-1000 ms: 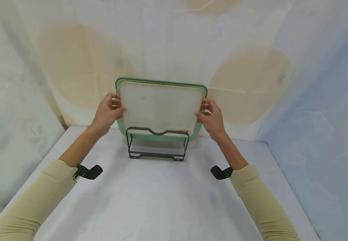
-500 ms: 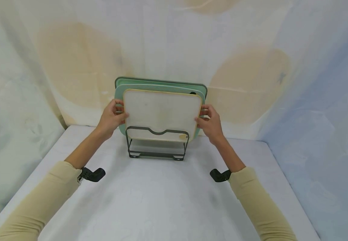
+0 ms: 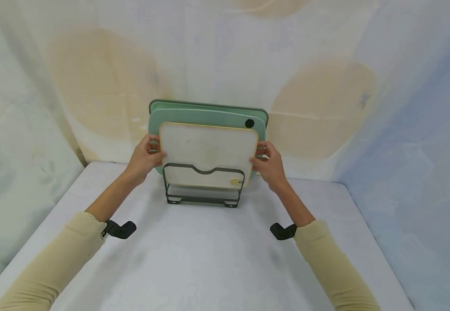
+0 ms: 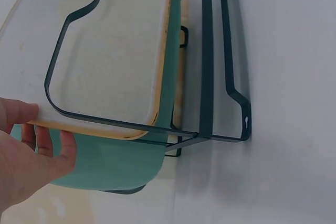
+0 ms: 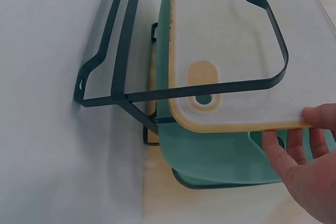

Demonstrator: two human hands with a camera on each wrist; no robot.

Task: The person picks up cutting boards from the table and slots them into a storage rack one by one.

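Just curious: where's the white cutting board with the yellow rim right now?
Head view: the white yellow-rimmed cutting board stands mid-table in the black wire rack, before the green boards, between both hands.

I see a white cutting board (image 3: 208,151) with a tan rim, standing upright on its long edge in the front slot of the black wire rack (image 3: 203,185). A tan-ringed hanging hole sits at its lower corner, about five o'clock on the face. My left hand (image 3: 144,157) pinches its nine o'clock edge; my right hand (image 3: 268,162) pinches the three o'clock edge. Green boards (image 3: 205,115) stand directly behind it.
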